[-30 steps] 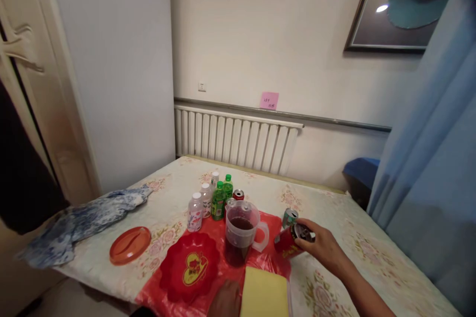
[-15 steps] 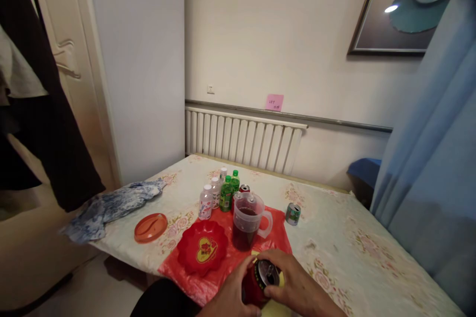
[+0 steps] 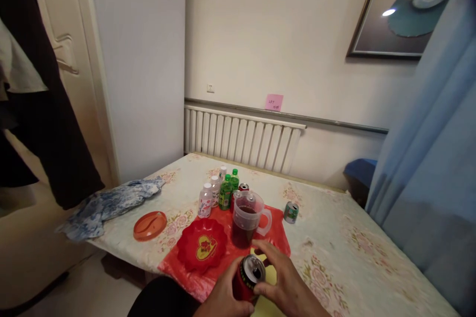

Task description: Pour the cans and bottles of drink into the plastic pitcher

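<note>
My left hand (image 3: 222, 293) is wrapped round a dark red drink can (image 3: 246, 276), upright at the bottom middle, its top showing a dark mouth opening. My right hand (image 3: 283, 277) is on the can's right side, fingers spread and curved away from it, the thumb by the rim. Just beyond the hands stands a clear plastic pitcher (image 3: 242, 232) with dark brown liquid in it and its handle to the right. Left of it lies a red scalloped plate (image 3: 184, 252) with a yellow heart print. Both rest on a red plastic sheet (image 3: 174, 277).
Behind the plate stand white-capped bottles (image 3: 205, 202), green bottles (image 3: 225, 195) and another red can (image 3: 243, 187). A small green can (image 3: 291, 212) stands right of the pitcher. An orange lid (image 3: 150, 226) and a blue-white cloth (image 3: 111, 208) lie left on the flowered tablecloth (image 3: 334, 237).
The can has shifted slightly left in my left hand. The fingers of my right hand have lifted off its far side and spread apart.
</note>
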A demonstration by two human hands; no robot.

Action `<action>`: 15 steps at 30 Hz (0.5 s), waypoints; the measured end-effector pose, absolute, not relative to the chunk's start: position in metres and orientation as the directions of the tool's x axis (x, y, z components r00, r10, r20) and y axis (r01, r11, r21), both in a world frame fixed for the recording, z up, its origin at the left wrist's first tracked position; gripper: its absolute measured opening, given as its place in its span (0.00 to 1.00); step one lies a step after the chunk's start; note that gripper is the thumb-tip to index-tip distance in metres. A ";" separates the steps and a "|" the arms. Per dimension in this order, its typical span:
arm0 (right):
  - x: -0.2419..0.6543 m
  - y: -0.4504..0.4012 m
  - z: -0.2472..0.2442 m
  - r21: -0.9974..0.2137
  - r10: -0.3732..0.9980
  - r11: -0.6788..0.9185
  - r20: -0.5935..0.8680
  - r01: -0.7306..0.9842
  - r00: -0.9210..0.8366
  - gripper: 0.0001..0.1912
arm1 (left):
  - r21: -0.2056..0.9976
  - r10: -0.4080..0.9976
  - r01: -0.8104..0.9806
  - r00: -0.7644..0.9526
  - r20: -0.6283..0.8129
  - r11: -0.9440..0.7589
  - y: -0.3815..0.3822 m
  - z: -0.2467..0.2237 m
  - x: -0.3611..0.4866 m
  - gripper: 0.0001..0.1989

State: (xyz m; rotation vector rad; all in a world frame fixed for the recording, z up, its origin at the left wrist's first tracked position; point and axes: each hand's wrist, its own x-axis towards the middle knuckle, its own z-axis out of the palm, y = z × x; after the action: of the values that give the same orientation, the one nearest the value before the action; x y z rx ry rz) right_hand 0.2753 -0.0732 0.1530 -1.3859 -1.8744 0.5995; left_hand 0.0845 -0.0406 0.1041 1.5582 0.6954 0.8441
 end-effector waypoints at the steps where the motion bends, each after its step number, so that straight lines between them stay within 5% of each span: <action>1: 0.275 -0.072 0.149 -0.713 0.935 0.347 0.313 0.609 -0.166 0.40 | 0.990 0.828 -0.045 0.544 0.134 -0.131 -0.039 0.103 0.084 0.43; 6: 0.273 -0.071 0.140 -0.637 0.880 0.455 0.430 0.623 -0.202 0.28 | 0.991 0.879 -0.035 0.458 0.132 -0.131 -0.035 0.104 0.080 0.42; 15: 0.266 -0.074 0.145 -0.581 0.855 0.497 0.454 0.645 -0.250 0.29 | 0.987 0.872 -0.003 0.469 0.142 -0.159 -0.033 0.097 0.076 0.41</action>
State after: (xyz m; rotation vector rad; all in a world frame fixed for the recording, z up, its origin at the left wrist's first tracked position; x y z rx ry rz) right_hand 0.2665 -0.0742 0.1454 -1.2315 -1.9890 0.3561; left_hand 0.0757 -0.0331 0.0971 1.5390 0.7865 0.9283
